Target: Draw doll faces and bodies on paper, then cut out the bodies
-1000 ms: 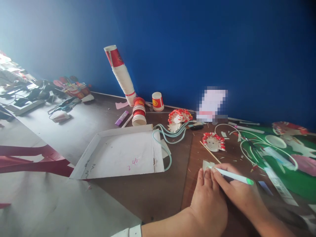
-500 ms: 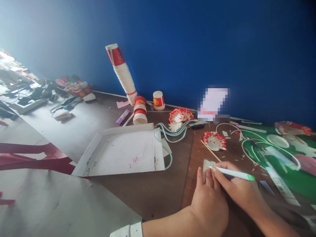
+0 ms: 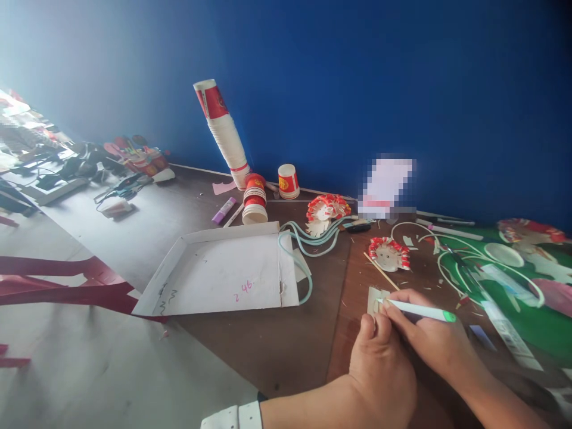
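My right hand [image 3: 435,333] grips a white marker pen [image 3: 417,309] with a green end, its tip on a small pale piece of paper [image 3: 373,295]. A faint green curved line shows on the paper near the tip. My left hand [image 3: 382,363], fingers bent, holds the lower part of this piece against the brown tabletop and hides it. Just beyond the paper lies a thin wooden stick [image 3: 379,269]. Behind it rests a cut paper cup [image 3: 388,255] with red folded edges and small face dots.
A white box lid [image 3: 223,274] lies left of my hands, beside a looped pale blue cable [image 3: 308,292]. Stacked paper cups [image 3: 226,140] lean at the blue wall. A purple glue stick [image 3: 223,210] lies near them. Cables and scraps cover a green mat [image 3: 552,333] at right.
My left fingers have bent and drawn back, so more of the paper shows. The pen has shifted slightly left, and a green curved line is now visible on the paper.
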A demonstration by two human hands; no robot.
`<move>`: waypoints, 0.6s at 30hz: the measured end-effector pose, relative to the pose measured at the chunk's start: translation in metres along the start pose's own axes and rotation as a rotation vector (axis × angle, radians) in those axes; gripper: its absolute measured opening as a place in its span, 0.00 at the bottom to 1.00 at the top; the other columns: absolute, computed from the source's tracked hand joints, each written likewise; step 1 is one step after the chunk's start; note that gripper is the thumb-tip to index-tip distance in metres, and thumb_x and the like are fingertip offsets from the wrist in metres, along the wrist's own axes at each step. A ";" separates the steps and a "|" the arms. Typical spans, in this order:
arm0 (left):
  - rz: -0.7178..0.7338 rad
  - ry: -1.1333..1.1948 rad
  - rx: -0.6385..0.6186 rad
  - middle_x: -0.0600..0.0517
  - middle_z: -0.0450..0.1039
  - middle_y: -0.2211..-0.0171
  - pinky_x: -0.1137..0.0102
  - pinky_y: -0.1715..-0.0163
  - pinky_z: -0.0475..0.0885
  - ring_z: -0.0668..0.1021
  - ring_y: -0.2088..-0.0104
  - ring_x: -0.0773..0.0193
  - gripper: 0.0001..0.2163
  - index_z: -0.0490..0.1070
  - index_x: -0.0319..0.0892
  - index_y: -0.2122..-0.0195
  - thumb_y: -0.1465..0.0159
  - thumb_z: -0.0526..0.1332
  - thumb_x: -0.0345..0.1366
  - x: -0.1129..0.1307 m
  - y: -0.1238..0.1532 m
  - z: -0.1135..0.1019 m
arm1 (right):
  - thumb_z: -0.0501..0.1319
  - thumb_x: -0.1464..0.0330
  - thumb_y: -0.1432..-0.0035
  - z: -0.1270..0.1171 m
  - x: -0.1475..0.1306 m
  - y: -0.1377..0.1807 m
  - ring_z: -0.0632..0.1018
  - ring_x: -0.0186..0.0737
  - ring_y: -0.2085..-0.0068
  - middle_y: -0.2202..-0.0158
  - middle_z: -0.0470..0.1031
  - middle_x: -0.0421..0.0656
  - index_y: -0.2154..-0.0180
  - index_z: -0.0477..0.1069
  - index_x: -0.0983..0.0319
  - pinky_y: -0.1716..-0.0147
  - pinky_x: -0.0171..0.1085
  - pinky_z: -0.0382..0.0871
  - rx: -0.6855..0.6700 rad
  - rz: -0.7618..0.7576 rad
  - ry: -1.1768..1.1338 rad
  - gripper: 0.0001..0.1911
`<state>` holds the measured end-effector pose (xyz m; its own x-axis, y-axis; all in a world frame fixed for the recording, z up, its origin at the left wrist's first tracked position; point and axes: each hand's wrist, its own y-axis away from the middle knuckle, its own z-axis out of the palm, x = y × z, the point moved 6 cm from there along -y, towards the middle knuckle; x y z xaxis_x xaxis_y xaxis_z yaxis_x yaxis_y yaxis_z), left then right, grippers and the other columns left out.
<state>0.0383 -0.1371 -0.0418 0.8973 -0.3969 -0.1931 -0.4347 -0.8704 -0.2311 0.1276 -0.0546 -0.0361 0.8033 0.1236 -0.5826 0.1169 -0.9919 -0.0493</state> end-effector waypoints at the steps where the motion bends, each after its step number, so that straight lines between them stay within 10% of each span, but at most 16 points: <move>1: -0.011 -0.004 0.000 0.44 0.75 0.44 0.61 0.42 0.70 0.72 0.43 0.51 0.21 0.76 0.37 0.46 0.36 0.56 0.39 0.001 0.000 0.001 | 0.59 0.49 0.43 -0.001 -0.001 0.000 0.81 0.43 0.76 0.74 0.82 0.37 0.67 0.74 0.52 0.76 0.38 0.73 0.006 -0.003 0.002 0.16; 18: -0.101 -0.026 -0.048 0.41 0.72 0.42 0.53 0.42 0.71 0.70 0.42 0.47 0.24 0.71 0.36 0.40 0.36 0.56 0.38 0.022 0.000 0.017 | 0.60 0.49 0.47 0.001 -0.002 0.001 0.83 0.44 0.73 0.72 0.83 0.38 0.67 0.74 0.53 0.75 0.37 0.74 -0.044 0.045 -0.007 0.16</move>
<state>0.0566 -0.1407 -0.0619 0.9338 -0.2991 -0.1962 -0.3373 -0.9189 -0.2047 0.1259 -0.0554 -0.0355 0.8045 0.0789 -0.5887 0.1064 -0.9942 0.0122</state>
